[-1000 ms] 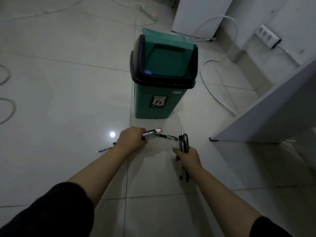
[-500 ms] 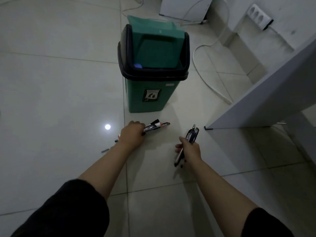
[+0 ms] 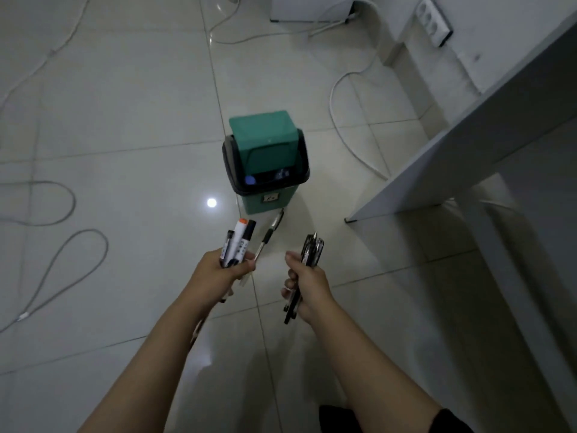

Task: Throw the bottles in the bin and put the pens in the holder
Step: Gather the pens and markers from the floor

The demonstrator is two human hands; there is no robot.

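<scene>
— What do the hands hold?

— The left hand [image 3: 223, 270] is clenched around a bunch of markers [image 3: 239, 245] plus one thin pen [image 3: 268, 237] angling toward the bin. The right hand [image 3: 307, 284] is fisted on a bundle of dark pens [image 3: 312, 250], tips up.

— And the bin?

— The green bin [image 3: 268, 170] stands on the tiled floor [image 3: 125, 120] just beyond both hands; something blue, perhaps a bottle cap [image 3: 249, 180], shows inside its opening.

Green bin [image 3: 269, 170] stood upright on floor, bottles [image 3: 249, 180] visible inside. White markers [image 3: 239, 242] fanned upward in left fist; dark pens [image 3: 311, 250] bunched in right fist.
</scene>
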